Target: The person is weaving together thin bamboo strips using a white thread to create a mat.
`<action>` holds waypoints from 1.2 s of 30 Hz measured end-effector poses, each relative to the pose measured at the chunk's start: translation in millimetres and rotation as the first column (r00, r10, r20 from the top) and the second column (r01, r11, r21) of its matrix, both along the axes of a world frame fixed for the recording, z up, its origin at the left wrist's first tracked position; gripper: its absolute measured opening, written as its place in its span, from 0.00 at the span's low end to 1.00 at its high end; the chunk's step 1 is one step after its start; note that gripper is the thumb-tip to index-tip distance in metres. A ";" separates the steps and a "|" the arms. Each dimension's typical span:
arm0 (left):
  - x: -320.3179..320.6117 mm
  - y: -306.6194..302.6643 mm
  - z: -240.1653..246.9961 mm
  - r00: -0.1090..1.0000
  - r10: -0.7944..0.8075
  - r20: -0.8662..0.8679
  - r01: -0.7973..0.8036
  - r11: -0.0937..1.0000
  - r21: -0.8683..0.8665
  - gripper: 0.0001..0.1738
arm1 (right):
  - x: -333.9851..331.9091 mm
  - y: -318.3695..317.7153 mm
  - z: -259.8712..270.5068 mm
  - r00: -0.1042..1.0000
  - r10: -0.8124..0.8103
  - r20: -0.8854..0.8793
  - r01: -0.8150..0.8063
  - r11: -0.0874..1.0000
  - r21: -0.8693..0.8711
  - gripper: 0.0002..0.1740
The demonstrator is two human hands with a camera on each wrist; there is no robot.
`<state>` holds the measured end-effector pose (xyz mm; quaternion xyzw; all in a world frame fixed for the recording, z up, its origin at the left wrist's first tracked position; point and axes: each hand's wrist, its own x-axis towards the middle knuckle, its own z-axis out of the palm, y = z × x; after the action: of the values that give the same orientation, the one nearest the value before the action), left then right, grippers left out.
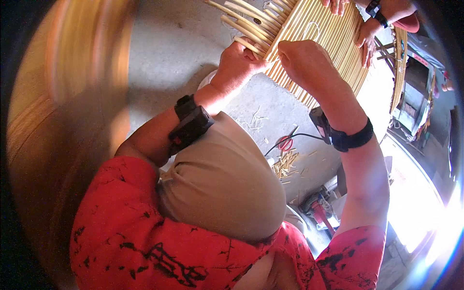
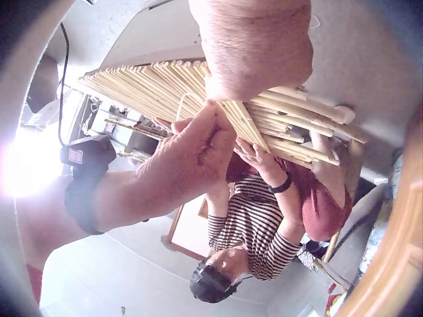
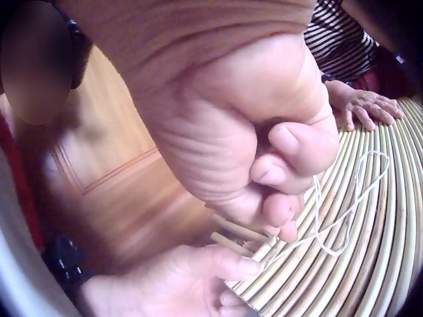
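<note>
A slatted panel (image 1: 333,46) of thin pale bamboo rods lies before me, thicker rod ends (image 1: 256,21) jutting past its left side. My left hand (image 1: 237,67) grips the panel's near corner, thumb on top and fingers partly hidden beneath. Just right of it, my right hand (image 1: 309,60) is curled tightly above the rods. Its fingertips pinch a thin white string (image 3: 387,164), which forms a loose loop over the slats in the right wrist view. Where the string meets the corner, my left thumb (image 3: 231,263) presses close by.
Across the panel, another person in a striped top (image 2: 254,205) rests hands (image 1: 367,43) on the slats. On the floor are red-handled scissors (image 1: 285,143) and a heap of short cut pieces (image 1: 286,164). A wooden surface (image 1: 72,87) stands at my left.
</note>
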<state>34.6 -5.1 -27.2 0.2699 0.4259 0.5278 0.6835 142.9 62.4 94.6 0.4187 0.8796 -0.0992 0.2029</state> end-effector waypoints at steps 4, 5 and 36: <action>0.1 -0.8 5.8 0.993 0.007 0.117 -0.003 0.999 -0.036 0.14 | -0.1 -2.4 3.2 0.999 -0.042 0.020 0.042 0.999 -0.017 0.06; -1.8 -0.9 8.4 0.993 0.007 0.114 -0.003 0.999 -0.037 0.14 | -0.6 -4.6 2.7 0.999 -0.042 0.016 0.043 0.999 -0.018 0.06; -1.4 -0.6 11.3 0.999 -0.023 -0.026 0.022 0.998 -0.057 0.13 | -0.5 -6.6 9.1 0.992 0.067 0.104 -0.068 0.998 0.007 0.02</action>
<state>33.2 -5.7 -15.9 0.2622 0.4465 0.5044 0.6910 142.4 55.8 103.7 0.3945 0.8820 -0.0658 0.2493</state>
